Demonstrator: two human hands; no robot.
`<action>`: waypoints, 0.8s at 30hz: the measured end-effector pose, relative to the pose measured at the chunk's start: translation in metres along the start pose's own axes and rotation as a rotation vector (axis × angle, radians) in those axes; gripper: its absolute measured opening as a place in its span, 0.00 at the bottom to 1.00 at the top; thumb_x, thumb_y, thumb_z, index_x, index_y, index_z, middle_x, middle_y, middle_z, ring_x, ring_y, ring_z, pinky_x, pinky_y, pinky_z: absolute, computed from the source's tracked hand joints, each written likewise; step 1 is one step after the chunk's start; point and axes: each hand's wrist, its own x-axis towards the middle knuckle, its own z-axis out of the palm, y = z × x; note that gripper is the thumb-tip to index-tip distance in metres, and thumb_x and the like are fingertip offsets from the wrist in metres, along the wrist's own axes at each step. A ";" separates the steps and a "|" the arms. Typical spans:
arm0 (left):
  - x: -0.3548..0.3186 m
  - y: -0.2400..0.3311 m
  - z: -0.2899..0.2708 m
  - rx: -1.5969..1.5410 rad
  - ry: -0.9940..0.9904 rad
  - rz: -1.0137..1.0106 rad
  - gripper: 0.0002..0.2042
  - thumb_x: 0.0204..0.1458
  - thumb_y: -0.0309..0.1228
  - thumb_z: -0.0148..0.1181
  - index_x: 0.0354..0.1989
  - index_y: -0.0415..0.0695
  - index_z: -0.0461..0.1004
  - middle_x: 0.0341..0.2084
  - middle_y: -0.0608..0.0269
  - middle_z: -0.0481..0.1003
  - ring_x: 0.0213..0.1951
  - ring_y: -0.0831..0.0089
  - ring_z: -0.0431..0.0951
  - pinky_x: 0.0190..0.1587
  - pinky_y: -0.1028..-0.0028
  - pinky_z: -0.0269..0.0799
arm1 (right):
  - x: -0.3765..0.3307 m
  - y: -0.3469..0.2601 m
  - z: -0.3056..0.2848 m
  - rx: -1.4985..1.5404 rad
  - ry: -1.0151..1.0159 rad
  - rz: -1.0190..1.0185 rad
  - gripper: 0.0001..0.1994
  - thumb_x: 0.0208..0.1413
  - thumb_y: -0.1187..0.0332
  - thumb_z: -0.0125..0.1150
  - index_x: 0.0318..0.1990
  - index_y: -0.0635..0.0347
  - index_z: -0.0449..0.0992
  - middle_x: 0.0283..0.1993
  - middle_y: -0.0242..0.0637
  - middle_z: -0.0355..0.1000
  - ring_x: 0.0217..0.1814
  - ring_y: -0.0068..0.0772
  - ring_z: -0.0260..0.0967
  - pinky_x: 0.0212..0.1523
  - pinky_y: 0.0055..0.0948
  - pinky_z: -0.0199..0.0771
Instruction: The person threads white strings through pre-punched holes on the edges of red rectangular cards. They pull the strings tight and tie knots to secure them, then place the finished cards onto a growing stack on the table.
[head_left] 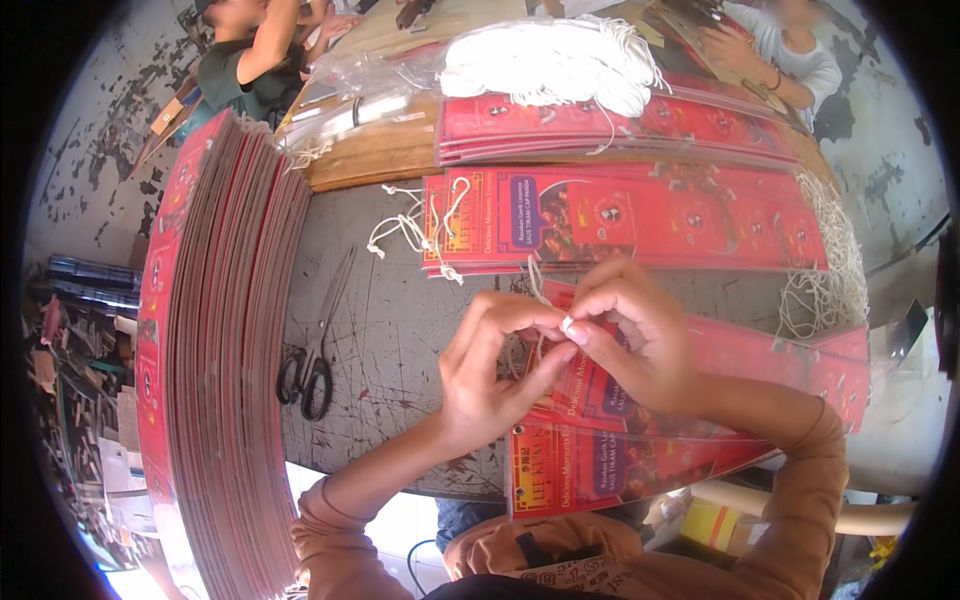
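Note:
Both hands meet above the table, fingertips pinched together on a white string point(536, 280). My left hand point(495, 365) grips it between thumb and forefinger. From the other side my right hand point(635, 335) pinches the string's end, whose white tip shows between the fingers. Below the hands lie red printed hanging banners point(590, 470) in clear plastic, with a dark eyelet at the left edge. My hands hide part of the upper banner, and I cannot tell whether the string passes through its hole.
A tall stack of red banners point(225, 360) stands at the left, beside black-handled scissors point(306, 383). Behind my hands lies another banner pile point(660, 215) with knotted strings. White cord bundles point(550, 60) rest farther back; loose strings point(825, 270) hang at right. Two people sit across the table.

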 end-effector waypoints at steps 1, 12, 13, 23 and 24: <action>-0.001 0.000 0.000 -0.005 -0.008 -0.012 0.17 0.42 0.17 0.66 0.41 0.38 0.69 0.35 0.58 0.70 0.34 0.73 0.73 0.33 0.79 0.72 | 0.001 -0.002 -0.001 -0.020 -0.013 -0.005 0.05 0.53 0.75 0.60 0.38 0.61 0.74 0.37 0.33 0.67 0.31 0.18 0.67 0.23 0.17 0.64; 0.001 0.003 0.002 -0.035 0.062 -0.074 0.14 0.41 0.16 0.66 0.37 0.39 0.72 0.32 0.59 0.72 0.30 0.75 0.75 0.26 0.80 0.73 | 0.002 -0.003 -0.006 -0.072 -0.039 0.014 0.04 0.51 0.74 0.62 0.35 0.61 0.77 0.36 0.32 0.69 0.31 0.18 0.66 0.24 0.17 0.63; 0.001 0.004 0.002 -0.034 0.063 -0.086 0.14 0.41 0.16 0.66 0.37 0.39 0.72 0.32 0.59 0.72 0.30 0.75 0.75 0.26 0.79 0.72 | 0.003 -0.002 -0.005 -0.070 -0.035 0.000 0.04 0.51 0.74 0.63 0.35 0.61 0.77 0.36 0.32 0.69 0.31 0.18 0.66 0.24 0.18 0.63; -0.001 0.000 0.001 0.001 0.049 -0.071 0.13 0.43 0.17 0.64 0.38 0.40 0.71 0.30 0.62 0.74 0.30 0.77 0.75 0.26 0.80 0.68 | 0.003 -0.003 -0.005 -0.052 -0.027 0.026 0.05 0.49 0.76 0.64 0.34 0.61 0.77 0.35 0.33 0.69 0.31 0.20 0.67 0.27 0.20 0.66; -0.001 0.001 0.001 -0.014 0.053 -0.085 0.13 0.44 0.17 0.64 0.38 0.40 0.71 0.30 0.62 0.74 0.30 0.78 0.75 0.26 0.80 0.68 | 0.003 -0.002 -0.005 -0.046 -0.023 0.021 0.05 0.49 0.77 0.64 0.34 0.61 0.77 0.35 0.33 0.69 0.31 0.20 0.67 0.28 0.20 0.66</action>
